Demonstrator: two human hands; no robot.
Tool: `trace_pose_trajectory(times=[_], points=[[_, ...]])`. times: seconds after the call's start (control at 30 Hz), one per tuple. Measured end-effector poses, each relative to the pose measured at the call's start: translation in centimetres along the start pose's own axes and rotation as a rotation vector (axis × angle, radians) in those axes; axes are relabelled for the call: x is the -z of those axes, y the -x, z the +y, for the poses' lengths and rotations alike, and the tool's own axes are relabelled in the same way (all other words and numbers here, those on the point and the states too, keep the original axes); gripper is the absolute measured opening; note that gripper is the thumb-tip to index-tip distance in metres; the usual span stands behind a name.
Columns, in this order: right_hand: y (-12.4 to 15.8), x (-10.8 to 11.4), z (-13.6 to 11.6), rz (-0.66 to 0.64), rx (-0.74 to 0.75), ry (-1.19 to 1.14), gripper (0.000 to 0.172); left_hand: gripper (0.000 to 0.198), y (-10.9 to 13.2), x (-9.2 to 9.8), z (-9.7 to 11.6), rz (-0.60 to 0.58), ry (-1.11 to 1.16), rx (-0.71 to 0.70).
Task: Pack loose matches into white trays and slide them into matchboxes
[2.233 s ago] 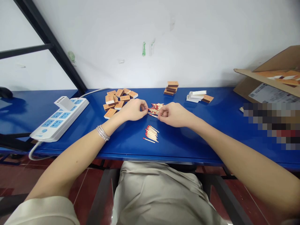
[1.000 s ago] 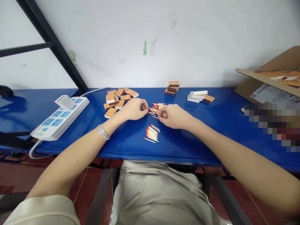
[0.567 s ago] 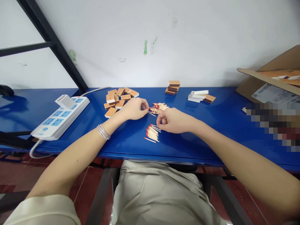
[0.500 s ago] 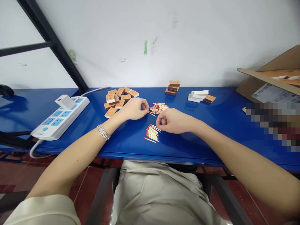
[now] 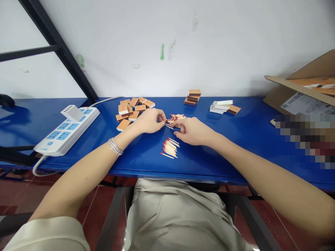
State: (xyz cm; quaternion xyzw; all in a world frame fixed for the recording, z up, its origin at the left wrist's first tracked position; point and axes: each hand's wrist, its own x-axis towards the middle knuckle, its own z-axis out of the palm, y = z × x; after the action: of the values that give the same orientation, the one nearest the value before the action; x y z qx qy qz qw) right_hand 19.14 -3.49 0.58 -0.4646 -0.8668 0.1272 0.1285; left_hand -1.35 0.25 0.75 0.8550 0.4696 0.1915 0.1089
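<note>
Left hand point(image 5: 149, 121) and right hand point(image 5: 193, 131) touch matches point(image 5: 176, 117), well inside table point(image 5: 235, 150) edge

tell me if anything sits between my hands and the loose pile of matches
Nothing visible does. The left hand is at the left edge of the loose match pile, and the right hand is at its near right edge. The lined-up matches lie closer to the body, out of the way.

Left hand point(image 5: 149, 121) sat curled, thumb and fingertips pinched; right hand point(image 5: 192, 130) lay just beside, palm down, fingers half-bent.
</note>
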Motion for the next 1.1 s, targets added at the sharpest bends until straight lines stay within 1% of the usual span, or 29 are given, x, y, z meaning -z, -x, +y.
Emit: trace_pose_trajectory(times=[0.07, 0.17, 0.23, 0.4, 0.5, 0.8, 0.9, 1.1], points=[[0.0, 0.0, -0.1, 0.002, 0.009, 0.003, 0.033, 0.015, 0.0, 0.0, 0.0, 0.0, -0.003, -0.003], [0.1, 0.1, -0.2, -0.031, 0.003, 0.014, 0.04, 0.015, 0.0, 0.0, -0.1, 0.002, -0.002, -0.003], [0.2, 0.3, -0.3, -0.047, -0.016, 0.026, 0.041, 0.015, 0.0, 0.0, -0.1, 0.002, 0.0, -0.005], [0.4, 0.9, -0.6, -0.046, -0.061, 0.054, 0.032, 0.015, 0.0, 0.0, -0.1, -0.004, -0.002, 0.002], [0.5, 1.2, -0.9, -0.051, -0.063, 0.035, 0.031, 0.015, 0.0, 0.0, -0.1, -0.008, -0.003, 0.006], [1.2, 1.2, -1.9, -0.079, 0.024, -0.039, 0.024, 0.016, 0.0, -0.1, -0.2, -0.005, -0.002, -0.017], [1.2, 1.3, -1.8, -0.078, 0.042, -0.065, 0.025, 0.017, 0.0, -0.1, -0.1, -0.022, -0.011, -0.016], [0.7, 1.5, -0.7, 0.0, -0.014, -0.039, 0.028, 0.016, 0.0, -0.2, 0.2, -0.072, -0.051, 0.007]])
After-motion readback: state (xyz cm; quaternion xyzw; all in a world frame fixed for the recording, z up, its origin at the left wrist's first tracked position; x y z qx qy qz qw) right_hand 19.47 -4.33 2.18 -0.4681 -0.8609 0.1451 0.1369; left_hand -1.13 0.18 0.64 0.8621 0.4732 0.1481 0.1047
